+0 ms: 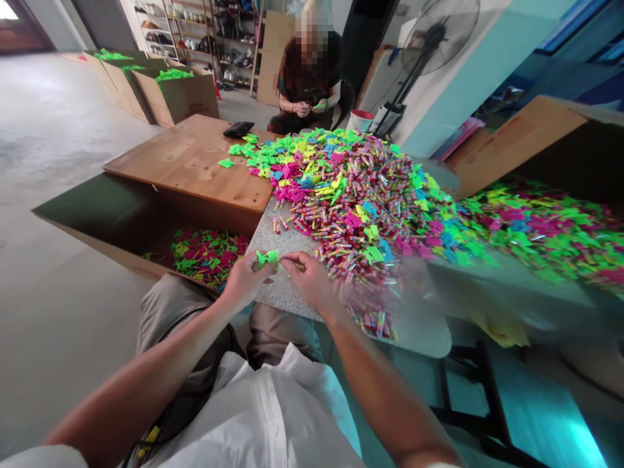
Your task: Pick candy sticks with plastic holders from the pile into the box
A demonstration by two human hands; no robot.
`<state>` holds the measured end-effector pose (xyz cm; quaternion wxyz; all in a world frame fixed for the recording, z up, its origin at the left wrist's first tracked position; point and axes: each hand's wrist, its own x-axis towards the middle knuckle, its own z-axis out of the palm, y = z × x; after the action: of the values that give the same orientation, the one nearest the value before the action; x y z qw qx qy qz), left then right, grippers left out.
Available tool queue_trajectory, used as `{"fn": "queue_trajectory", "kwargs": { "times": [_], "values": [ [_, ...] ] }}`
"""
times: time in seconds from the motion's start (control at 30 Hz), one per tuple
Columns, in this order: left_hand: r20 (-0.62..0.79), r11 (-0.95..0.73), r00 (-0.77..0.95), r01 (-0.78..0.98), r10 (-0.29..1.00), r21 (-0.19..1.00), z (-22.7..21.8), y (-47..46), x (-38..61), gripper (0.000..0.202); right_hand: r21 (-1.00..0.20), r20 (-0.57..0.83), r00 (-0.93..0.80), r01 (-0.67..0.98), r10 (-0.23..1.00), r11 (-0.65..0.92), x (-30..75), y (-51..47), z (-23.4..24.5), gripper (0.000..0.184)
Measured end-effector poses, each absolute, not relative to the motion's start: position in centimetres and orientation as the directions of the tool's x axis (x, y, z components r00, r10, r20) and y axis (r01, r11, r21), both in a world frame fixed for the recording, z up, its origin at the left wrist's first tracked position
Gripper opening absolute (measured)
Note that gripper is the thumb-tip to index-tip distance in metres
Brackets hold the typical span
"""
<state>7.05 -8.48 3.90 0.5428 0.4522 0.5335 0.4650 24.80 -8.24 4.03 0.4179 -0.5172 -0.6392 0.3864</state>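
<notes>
My left hand (245, 278) pinches a small bright green plastic piece (267, 258) above the near corner of the speckled table (287, 296). Close beside it, the fingers of my right hand (311, 279) are pressed together at the green piece's right end. Whatever sits between those right fingertips is too small to make out. To the right of my hands spreads a large heap of little candy-like tubes (336, 224) with red ends and coloured wrappers. Pink, green, yellow and blue plastic pieces (353, 221) lie mixed on top of it.
An open carton (117, 250) with mixed pieces stands below left, beside a wooden board (190, 159) bearing a black pouch (238, 129). Another carton (517, 146) spills pieces at right. Across the heap sits a person (309, 78) handling a green piece. Behind are a fan (433, 36) and cartons (175, 97).
</notes>
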Motion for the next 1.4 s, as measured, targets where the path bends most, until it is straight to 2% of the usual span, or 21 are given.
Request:
{"fn": "queue_trajectory", "kwargs": {
  "times": [0.27,0.4,0.63,0.77,0.87,0.97,1.27,1.4],
  "values": [
    [-0.162,0.162,0.011,0.036,0.987,0.986,3.5,-8.7,7.1,0.027,-0.939,-0.024,-0.112,0.344,0.993,0.016,25.0,-8.1,3.9,0.034],
    [-0.162,0.162,-0.003,0.057,0.987,0.985,3.6,-9.0,7.3,0.024,-0.957,-0.072,-0.098,0.286,0.993,-0.041,24.8,-8.0,3.2,0.039],
    [-0.102,0.100,0.009,0.108,0.995,0.989,4.4,-9.4,7.1,0.022,-0.979,-0.109,-0.063,0.182,0.992,-0.096,24.4,-8.6,3.5,0.037],
    [-0.161,0.170,0.149,-0.052,0.976,0.984,4.1,-9.1,6.3,0.029,-0.980,-0.201,-0.158,0.026,0.967,-0.199,25.1,-8.4,3.8,0.035],
    [-0.243,0.302,0.265,-0.212,0.933,0.929,3.7,-8.8,5.7,0.031,-0.938,-0.276,-0.275,-0.135,0.921,-0.321,25.4,-8.1,3.9,0.035],
    [-0.284,0.380,0.311,-0.316,0.907,0.869,3.6,-8.7,5.4,0.030,-0.888,-0.297,-0.336,-0.248,0.894,-0.388,25.3,-7.9,3.7,0.035],
    [-0.353,0.444,0.300,-0.336,0.886,0.831,3.1,-8.7,5.4,0.029,-0.859,-0.328,-0.313,-0.294,0.891,-0.420,24.1,-8.6,3.6,0.040],
    [-0.390,0.482,0.309,-0.323,0.867,0.815,2.9,-8.6,5.4,0.028,-0.898,-0.299,-0.299,-0.233,0.906,-0.373,24.3,-8.8,3.7,0.039]
  ]
}}
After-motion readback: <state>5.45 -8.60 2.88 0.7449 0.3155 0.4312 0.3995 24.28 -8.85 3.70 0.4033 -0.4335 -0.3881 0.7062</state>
